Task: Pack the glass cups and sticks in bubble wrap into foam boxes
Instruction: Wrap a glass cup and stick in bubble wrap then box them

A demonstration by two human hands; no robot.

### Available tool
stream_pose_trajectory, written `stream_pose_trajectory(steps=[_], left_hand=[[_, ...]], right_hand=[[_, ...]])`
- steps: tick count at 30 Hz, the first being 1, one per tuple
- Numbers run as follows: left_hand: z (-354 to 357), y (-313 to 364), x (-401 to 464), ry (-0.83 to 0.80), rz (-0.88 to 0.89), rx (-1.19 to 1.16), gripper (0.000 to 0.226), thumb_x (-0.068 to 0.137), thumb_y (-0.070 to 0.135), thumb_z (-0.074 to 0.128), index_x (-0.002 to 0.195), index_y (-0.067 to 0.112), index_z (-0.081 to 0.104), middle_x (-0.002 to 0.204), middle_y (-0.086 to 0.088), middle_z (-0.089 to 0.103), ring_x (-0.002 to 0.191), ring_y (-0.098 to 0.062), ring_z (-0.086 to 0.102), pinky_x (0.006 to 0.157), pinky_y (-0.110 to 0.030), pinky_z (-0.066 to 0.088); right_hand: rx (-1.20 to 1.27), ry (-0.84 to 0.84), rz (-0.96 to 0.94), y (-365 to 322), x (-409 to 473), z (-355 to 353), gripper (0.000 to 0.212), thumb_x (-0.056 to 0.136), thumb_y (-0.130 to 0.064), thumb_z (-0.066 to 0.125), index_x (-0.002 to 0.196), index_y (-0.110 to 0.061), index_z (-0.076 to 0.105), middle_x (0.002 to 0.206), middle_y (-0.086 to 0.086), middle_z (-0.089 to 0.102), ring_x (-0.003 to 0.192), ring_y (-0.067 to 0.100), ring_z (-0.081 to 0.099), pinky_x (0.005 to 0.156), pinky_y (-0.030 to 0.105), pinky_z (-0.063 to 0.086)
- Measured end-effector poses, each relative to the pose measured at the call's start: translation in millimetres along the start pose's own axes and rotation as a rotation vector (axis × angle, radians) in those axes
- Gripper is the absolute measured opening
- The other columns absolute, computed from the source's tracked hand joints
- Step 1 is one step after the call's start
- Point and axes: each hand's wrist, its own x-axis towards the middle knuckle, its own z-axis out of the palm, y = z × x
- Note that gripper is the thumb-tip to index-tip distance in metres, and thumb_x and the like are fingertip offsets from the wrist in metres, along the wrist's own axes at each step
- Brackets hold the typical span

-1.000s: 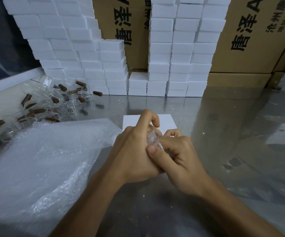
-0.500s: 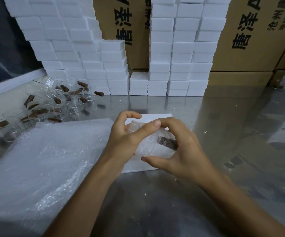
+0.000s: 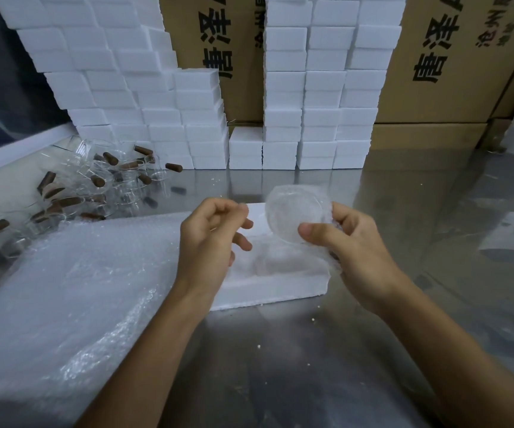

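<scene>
Both forearms are bare, with no sleeve reaching into view. The left hand (image 3: pixel 209 239) and the right hand (image 3: pixel 354 245) wear no gloves. The fingernails are short and unpainted.

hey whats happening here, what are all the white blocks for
A person is packing glass cups into foam boxes. The right hand holds a bubble-wrapped cup above an open foam box lying on the metal table. The left hand hovers beside it, fingers loosely curled, holding nothing. Bubble wrap lies to the left, with unwrapped cups and brown sticks piled behind it. Stacks of foam boxes stand at the back, against cardboard cartons.
</scene>
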Motion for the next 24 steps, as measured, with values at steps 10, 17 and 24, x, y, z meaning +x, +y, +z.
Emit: stream_pose_trajectory(steps=[10, 17, 24], left_hand=[[3.0, 5.0, -3.9, -0.378, -0.116, -0.235, 0.042, 0.066, 0.063, 0.076, 0.086, 0.026, 0.075, 0.083, -0.009, 0.063, 0.063, -0.026, 0.053, 0.038, -0.025, 0.042], [-3.2, 0.8, 2.6, -0.317, -0.088, -0.269, 0.037, 0.057, 0.035, 0.085, 0.09, 0.022, 0.074, 0.087, -0.006, 0.071, 0.064, -0.027, 0.063, 0.041, -0.025, 0.047], [-2.8, -1.6, 1.9, -0.232, 0.106, -0.116, 0.056, 0.058, 0.016, 0.088, 0.11, 0.022, 0.067, 0.106, 0.005, 0.071, 0.077, -0.024, 0.07, 0.058, -0.036, 0.059]], right_hand=[[0.195, -0.452, 0.13, -5.1, -1.2, -7.2, 0.021, 0.081, -0.017, 0.061, 0.092, -0.018, 0.079, 0.088, -0.002, 0.076, 0.085, 0.009, 0.072, 0.075, 0.015, 0.052], [0.208, -0.124, 0.203, -3.1, 3.2, -6.6, 0.061, 0.063, -0.023, 0.089, 0.116, -0.002, 0.069, 0.105, 0.015, 0.071, 0.093, 0.024, 0.068, 0.084, 0.035, 0.055], [0.434, 0.069, 0.209, -3.2, 9.4, -8.5, 0.036, 0.1, -0.016, 0.054, 0.132, 0.0, 0.059, 0.131, 0.02, 0.063, 0.119, 0.034, 0.063, 0.103, 0.039, 0.051]])
